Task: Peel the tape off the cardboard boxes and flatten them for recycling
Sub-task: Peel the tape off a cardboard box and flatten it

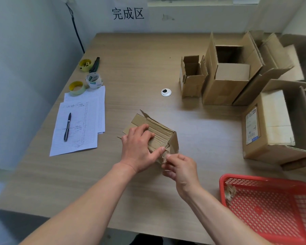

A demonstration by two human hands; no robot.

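A: What takes up most of the view?

B: The wooden table (143, 68). Set against a pale wall with a paper sign (128, 13) in dark characters.

A: And on it?

B: At the right, a cluster of open cardboard boxes: a tall one (226, 80) with its flaps up, a larger one with a printed label (268, 128) lying nearer the front edge, and a narrow small one (192, 78) just left of the tall one. More cardboard is stacked behind them at the far right.

A: Front right corner?

B: A red plastic basket (272, 209), with a crumpled scrap of peeled tape (230, 191) lying near its left wall.

A: Where is the box being worked on?

B: The small cardboard box (159, 133) sits near the table's middle, tilted, partly collapsed, its ridged side up.

A: The hands?

B: The left hand (140, 147) presses flat on top of the box, fingers spread and fairly straight, thumb reaching to the near corner. The right hand (180, 170) has its fingers curled, pinching a strip of tape (165, 155) at that same near corner, just beside the left thumb.

A: The left side?

B: Lined paper sheets (78, 128) with a black pen (67, 126) lying on them. Beyond them, three tape rolls: a clear one (94, 80) and two yellowish ones (77, 87) (85, 65), and a dark cutter (94, 65) beside the farthest roll. A small round grommet (166, 92) lies mid-table.
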